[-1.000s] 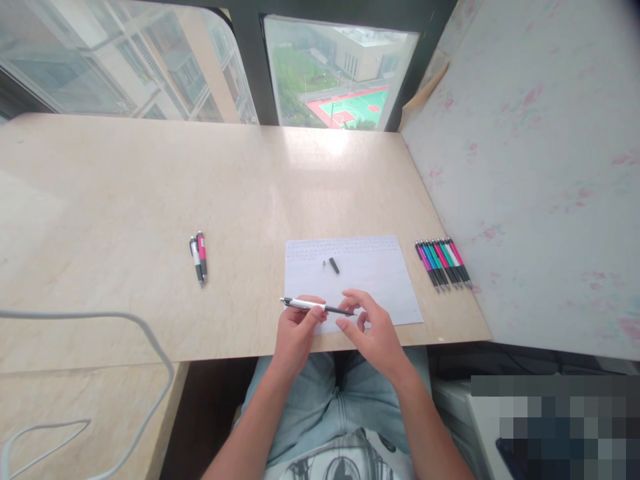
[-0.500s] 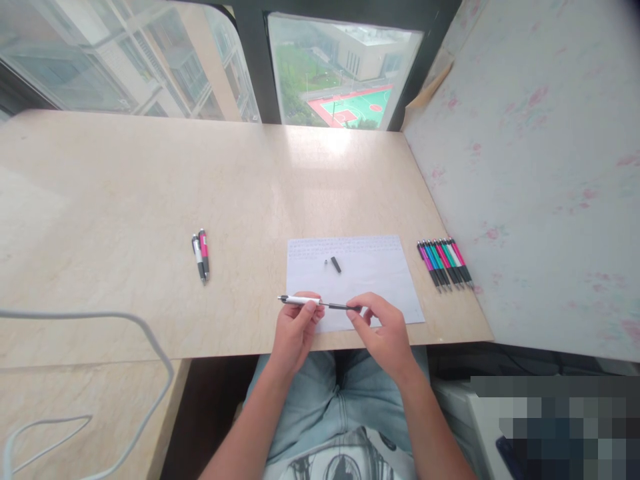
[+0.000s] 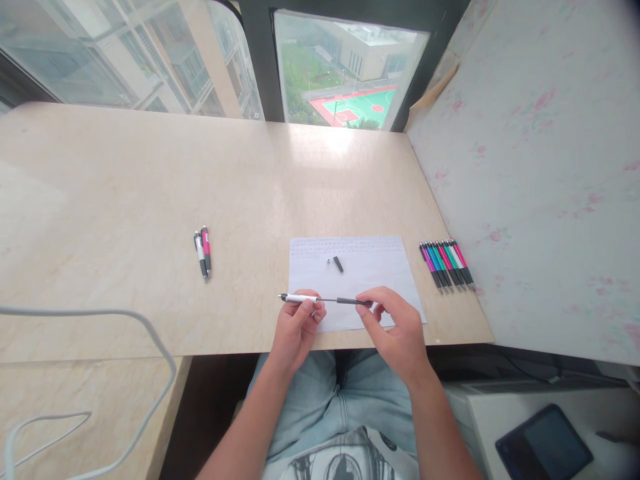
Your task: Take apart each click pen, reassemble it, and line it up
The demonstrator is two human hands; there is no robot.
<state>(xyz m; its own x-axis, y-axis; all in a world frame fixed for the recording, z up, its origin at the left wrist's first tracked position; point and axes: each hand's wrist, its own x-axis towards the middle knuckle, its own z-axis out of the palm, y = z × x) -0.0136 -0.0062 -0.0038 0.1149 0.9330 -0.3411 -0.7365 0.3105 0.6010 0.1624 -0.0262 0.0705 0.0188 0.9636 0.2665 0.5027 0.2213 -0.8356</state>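
Observation:
My left hand (image 3: 297, 328) pinches the white pen barrel (image 3: 301, 298), its clicker end pointing left. From the barrel's right end reaches a thin dark pen refill (image 3: 346, 301), thicker toward the right. The fingertips of my right hand (image 3: 397, 327) are closed on the refill's far right end. Beneath both hands lies a sheet of paper (image 3: 360, 270) with rows of faint writing at its top. On it rest a black pen grip (image 3: 339, 265) and a tiny metal pen tip (image 3: 329, 261). Whether the refill's left end is still inside the barrel cannot be made out.
Two pens, one white (image 3: 200, 253) and one pink (image 3: 207, 250), lie to the left. A row of several coloured pens (image 3: 447, 265) sits by the papered wall (image 3: 530, 200). A grey cable (image 3: 150, 333) loops at lower left; a dark tablet-like device (image 3: 545, 443) lies lower right.
My right hand has moved right with the refill, so more of its length shows between the hands. My left hand and the barrel stay nearly in place.

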